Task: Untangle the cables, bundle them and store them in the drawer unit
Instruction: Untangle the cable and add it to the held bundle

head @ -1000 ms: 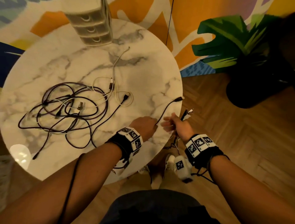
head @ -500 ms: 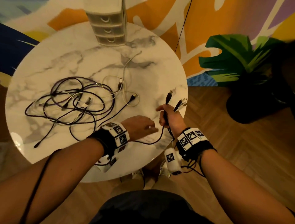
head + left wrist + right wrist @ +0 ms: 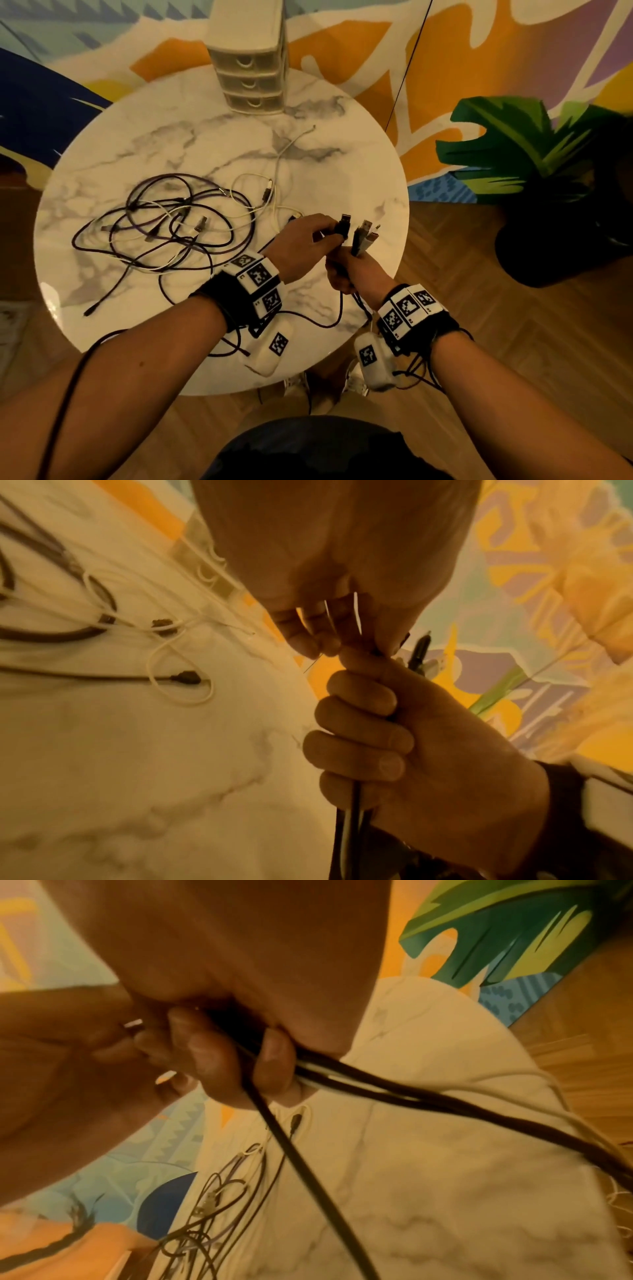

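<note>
Right hand (image 3: 356,277): fist wrapped round a gathered bunch of cables, plug ends (image 3: 364,234) standing up out of the top, the lengths trailing down past the wrist and off the edge of the surface (image 3: 376,192).

Left hand (image 3: 301,243): fingers pinching a black plug (image 3: 343,224) at its body, held just beside the plug ends in the right fist, as if adding it to them. Its black cable (image 3: 329,322) looped down and across the near part of the surface.

Remaining cables (image 3: 164,229): dark and white leads, loosely crossed in a tangle on the left half of the surface, well apart from both hands.

Drawer unit (image 3: 248,61): three drawers, all shut, at the far edge of the surface.

Handling note, by judgement: leads light, limp and springy, likely to slip through a slack grip and snag where they cross. Best taken at the rigid plug, then drawn out slowly through the tangle; not tugged at mid-length, which would tighten loops.
</note>
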The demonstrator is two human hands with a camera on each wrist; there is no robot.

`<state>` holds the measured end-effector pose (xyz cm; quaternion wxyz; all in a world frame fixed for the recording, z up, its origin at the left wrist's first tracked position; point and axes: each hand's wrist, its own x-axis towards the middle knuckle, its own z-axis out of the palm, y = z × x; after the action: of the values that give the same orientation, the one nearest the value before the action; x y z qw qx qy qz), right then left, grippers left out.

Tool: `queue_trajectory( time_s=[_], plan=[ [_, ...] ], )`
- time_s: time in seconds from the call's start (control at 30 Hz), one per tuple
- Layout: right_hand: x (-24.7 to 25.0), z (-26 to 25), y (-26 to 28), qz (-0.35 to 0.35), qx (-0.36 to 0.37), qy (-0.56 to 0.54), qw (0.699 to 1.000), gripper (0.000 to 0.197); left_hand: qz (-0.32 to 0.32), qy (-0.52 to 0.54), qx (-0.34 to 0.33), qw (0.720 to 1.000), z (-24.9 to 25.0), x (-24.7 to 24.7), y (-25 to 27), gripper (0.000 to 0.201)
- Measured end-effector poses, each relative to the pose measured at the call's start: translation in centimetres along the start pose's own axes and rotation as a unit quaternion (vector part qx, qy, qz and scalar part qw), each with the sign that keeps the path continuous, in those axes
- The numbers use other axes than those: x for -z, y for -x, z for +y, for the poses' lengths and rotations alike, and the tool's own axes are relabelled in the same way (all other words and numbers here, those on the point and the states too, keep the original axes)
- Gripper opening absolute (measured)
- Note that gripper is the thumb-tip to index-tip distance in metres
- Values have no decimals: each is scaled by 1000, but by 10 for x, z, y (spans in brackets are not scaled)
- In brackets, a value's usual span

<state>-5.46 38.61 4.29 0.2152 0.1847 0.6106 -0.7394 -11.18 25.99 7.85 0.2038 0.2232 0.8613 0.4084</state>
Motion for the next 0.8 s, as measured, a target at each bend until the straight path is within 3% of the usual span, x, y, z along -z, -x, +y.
queue_trajectory(
  time_s=[0.1,0.3,0.4,0.5,0.67,0.73,0.8],
  plan=[
    [-4,-4,-3,2,7,-40,999,37,-3,-49,-24,998,8,7,0,17],
    [-10,-9,-10,13,-7,71,997,43,1,-112,-61,992,20,7,1,18],
    [-10,-10,-8,28,-7,57,998,48,8,-140,-84,987,24,5,0,19],
    [-9,-7,-8,46,24,23,998,39,-9,-206,-94,974,28,5,-1,21],
    [-11,-10,-3,59,10,6,998,36,-3,-155,-96,983,40,-1,-2,49],
    [-12,-10,3,41,-12,3,999,26,-15,-219,-133,967,51,-9,-5,47],
    [-10,-12,7,63,-34,25,997,24,-22,-350,-158,923,57,-19,-10,38]
  ],
)
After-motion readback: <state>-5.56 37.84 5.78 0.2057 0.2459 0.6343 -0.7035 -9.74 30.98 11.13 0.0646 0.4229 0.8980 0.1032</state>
